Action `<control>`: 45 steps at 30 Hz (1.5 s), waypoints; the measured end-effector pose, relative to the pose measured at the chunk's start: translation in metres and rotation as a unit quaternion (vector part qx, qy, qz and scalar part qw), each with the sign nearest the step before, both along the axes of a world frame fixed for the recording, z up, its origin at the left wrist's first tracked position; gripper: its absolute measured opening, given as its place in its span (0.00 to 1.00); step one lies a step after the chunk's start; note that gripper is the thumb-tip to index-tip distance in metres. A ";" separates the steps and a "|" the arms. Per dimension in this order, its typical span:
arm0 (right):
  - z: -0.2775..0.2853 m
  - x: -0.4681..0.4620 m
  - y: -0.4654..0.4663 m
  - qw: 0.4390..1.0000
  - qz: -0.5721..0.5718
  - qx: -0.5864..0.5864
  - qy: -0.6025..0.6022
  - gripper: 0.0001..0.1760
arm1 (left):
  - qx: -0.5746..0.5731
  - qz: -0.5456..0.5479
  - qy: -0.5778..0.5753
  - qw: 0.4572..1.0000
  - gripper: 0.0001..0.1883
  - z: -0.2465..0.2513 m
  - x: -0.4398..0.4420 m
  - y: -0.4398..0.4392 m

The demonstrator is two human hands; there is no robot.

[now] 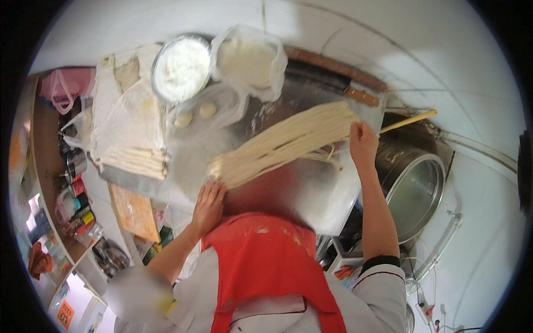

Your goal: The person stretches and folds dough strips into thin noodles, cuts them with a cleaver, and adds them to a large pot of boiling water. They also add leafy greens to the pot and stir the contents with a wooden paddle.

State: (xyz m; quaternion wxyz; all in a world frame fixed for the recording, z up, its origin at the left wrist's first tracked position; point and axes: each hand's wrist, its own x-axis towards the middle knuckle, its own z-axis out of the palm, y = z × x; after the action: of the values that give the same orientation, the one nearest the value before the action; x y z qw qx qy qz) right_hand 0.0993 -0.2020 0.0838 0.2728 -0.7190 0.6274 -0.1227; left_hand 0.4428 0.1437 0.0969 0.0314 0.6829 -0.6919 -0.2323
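A wide bundle of pulled dough noodles (pixel 283 143) lies slantwise across the metal worktop (pixel 325 204). At its near left end, my left hand (pixel 210 202) rests with its fingertips against the gathered dough. My right hand (pixel 363 141) has its fingers curled at the far right end of the strands; whether it grips them is hard to tell. A few loose strands (pixel 320 157) hang apart below the bundle. Thick dough ropes (pixel 133 162) lie side by side at the left, partly under a plastic sheet (pixel 129 116). Two dough balls (pixel 207 110) sit on a clear plastic bag.
A bowl of white flour (pixel 182 68) and a bag-lined container (pixel 247 62) stand at the back. A cleaver with a wooden handle (pixel 361 96) lies along the back edge. Right of the worktop are a large metal pot (pixel 416 197) and a yellow stick (pixel 410 120). A wooden board (pixel 135 212) is at lower left.
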 end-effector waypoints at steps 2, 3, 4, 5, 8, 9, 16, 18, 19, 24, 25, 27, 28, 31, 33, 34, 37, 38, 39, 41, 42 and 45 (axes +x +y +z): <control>-0.001 -0.001 0.061 0.975 0.038 0.212 0.058 0.16 | 0.007 -0.052 -0.007 0.999 0.27 -0.001 0.003 0.010; -0.003 -0.003 0.079 0.945 0.117 0.304 0.035 0.16 | -0.003 -0.082 -0.001 0.997 0.26 -0.003 0.008 0.016; -0.004 -0.006 0.095 0.887 0.173 0.425 0.056 0.16 | -0.018 -0.119 0.007 0.993 0.25 -0.006 0.013 0.023; -0.009 -0.007 0.101 0.957 0.125 0.258 0.054 0.16 | -0.040 -0.155 0.020 0.987 0.24 -0.009 0.017 0.030; -0.020 -0.016 0.104 0.976 0.003 -0.208 0.058 0.18 | -0.025 -0.186 0.073 0.980 0.24 -0.019 0.026 0.050; -0.024 -0.018 0.108 0.990 -0.025 -0.129 0.046 0.18 | -0.021 -0.118 0.090 0.989 0.22 -0.021 0.026 0.054; -0.047 0.036 0.245 0.992 0.000 -0.124 -0.010 0.08 | -0.113 0.157 0.103 0.976 0.11 -0.049 0.029 0.033; -0.049 0.060 0.295 0.994 -0.027 -0.104 -0.025 0.08 | -0.118 0.146 0.108 0.976 0.09 -0.059 0.037 0.027; -0.050 0.071 0.314 0.992 -0.021 -0.123 -0.023 0.08 | -0.120 0.130 0.114 0.978 0.08 -0.063 0.041 0.024; -0.049 0.087 0.343 0.992 0.026 -0.116 -0.038 0.06 | -0.083 0.184 0.137 0.970 0.06 -0.043 0.074 -0.023; -0.049 0.086 0.340 0.994 0.018 -0.101 -0.036 0.06 | -0.151 0.192 0.127 0.962 0.07 -0.034 0.083 -0.042; -0.050 0.085 0.335 0.997 -0.007 -0.074 -0.034 0.05 | -0.264 0.183 0.071 0.944 0.08 -0.015 0.099 -0.075; -0.051 0.085 0.334 0.997 -0.024 -0.068 -0.036 0.04 | -0.341 0.169 0.039 0.924 0.08 -0.007 0.101 -0.083; -0.055 0.087 0.334 0.995 -0.050 -0.080 -0.031 0.04 | -0.069 0.062 -0.008 0.996 0.07 0.001 0.085 -0.066; -0.058 0.089 0.336 0.993 -0.061 -0.089 -0.042 0.04 | -0.022 -0.050 0.044 0.998 0.09 -0.011 0.054 -0.031; -0.059 0.089 0.338 0.993 -0.064 -0.091 -0.048 0.05 | -0.062 -0.050 0.084 0.993 0.09 -0.020 0.039 -0.014; -0.057 0.091 0.338 0.992 -0.074 -0.086 -0.060 0.05 | -0.077 -0.010 0.113 0.991 0.08 -0.048 0.011 0.008; -0.054 0.093 0.338 0.992 -0.073 -0.079 -0.062 0.05 | -0.103 0.007 0.125 0.987 0.08 -0.053 0.006 0.010; -0.050 0.096 0.337 0.994 -0.085 -0.041 -0.048 0.06 | -0.082 0.032 0.130 0.988 0.08 -0.054 0.003 0.010; -0.036 0.106 0.335 0.973 -0.119 0.109 -0.167 0.06 | -0.066 0.067 0.161 0.982 0.08 -0.048 0.002 0.005; -0.028 0.113 0.334 0.940 -0.162 0.225 -0.198 0.07 | 0.052 0.176 0.316 0.931 0.08 -0.040 0.002 0.003; 0.003 0.133 0.335 0.665 -0.228 0.531 -0.472 0.13 | 0.322 0.356 0.573 0.665 0.09 -0.016 -0.001 0.007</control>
State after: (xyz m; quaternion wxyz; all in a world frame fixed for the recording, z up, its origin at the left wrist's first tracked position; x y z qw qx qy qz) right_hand 0.2325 0.1334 0.0870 0.8319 -0.1323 0.5176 -0.1502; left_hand 0.4419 0.1505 0.0812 0.2801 0.5775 -0.1237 -0.7568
